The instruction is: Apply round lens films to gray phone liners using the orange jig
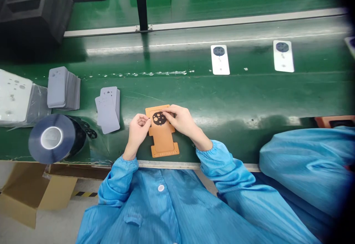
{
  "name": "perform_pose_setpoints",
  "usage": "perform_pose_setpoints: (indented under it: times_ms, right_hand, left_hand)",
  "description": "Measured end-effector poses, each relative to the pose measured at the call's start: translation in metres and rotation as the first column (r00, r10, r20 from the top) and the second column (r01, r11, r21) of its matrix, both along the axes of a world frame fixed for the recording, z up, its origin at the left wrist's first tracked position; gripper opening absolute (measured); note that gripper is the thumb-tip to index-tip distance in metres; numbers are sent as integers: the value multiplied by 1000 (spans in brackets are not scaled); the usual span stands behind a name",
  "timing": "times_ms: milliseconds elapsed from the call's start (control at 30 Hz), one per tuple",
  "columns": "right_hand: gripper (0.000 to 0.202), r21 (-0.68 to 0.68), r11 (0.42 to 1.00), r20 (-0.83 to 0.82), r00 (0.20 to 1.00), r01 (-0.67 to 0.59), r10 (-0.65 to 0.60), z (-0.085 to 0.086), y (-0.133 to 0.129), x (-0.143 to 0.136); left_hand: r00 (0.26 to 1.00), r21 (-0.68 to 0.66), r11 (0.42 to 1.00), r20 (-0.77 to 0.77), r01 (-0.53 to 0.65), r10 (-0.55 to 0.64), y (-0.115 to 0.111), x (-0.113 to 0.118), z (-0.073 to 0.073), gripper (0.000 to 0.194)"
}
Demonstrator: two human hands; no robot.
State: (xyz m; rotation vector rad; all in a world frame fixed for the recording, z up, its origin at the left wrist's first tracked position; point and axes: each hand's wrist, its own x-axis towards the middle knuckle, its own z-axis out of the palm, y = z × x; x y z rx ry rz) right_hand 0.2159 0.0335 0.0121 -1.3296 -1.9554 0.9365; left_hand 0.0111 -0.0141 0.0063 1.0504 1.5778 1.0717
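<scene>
On the green bench before me lies an orange plate (163, 140) with a shallow phone-shaped recess. A round black sticker with several holes (159, 119) is at the upper part of this plate. My right hand (180, 120) pinches its upper right edge between thumb and fingers. Just left of the sticker is my left hand (140, 127), its fingers curled and thumb against the index finger; whatever lies between those fingertips is too small to make out. A large roll of film (68, 138) stands to the left, with black stickers (91, 133) on its unwound end.
Grey phone-shaped sheets form a small stack (108, 114) and a taller one (57, 87) at left, beside bagged white sheets (13, 96). White panels with dark discs (220, 63) (283, 59) lie toward the back. A co-worker's blue sleeve (305, 155) is at right.
</scene>
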Motion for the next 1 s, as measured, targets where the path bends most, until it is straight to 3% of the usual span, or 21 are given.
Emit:
perform_pose_setpoints:
  times_ms: [200,667,1000]
  right_hand:
    - [26,14,1000,57,998,7,-8,-1,-2,0]
    - [25,72,997,78,997,3,-9,-5,-3,-4]
    - [15,66,989,14,991,134,-135,-11,0,4]
  left_hand:
    - [998,16,998,-31,56,-55,1,1,-3,23]
    - [995,37,999,-94,17,-14,1,6,-4,18]
    - [990,6,1000,-140,0,1,3,9,4,19]
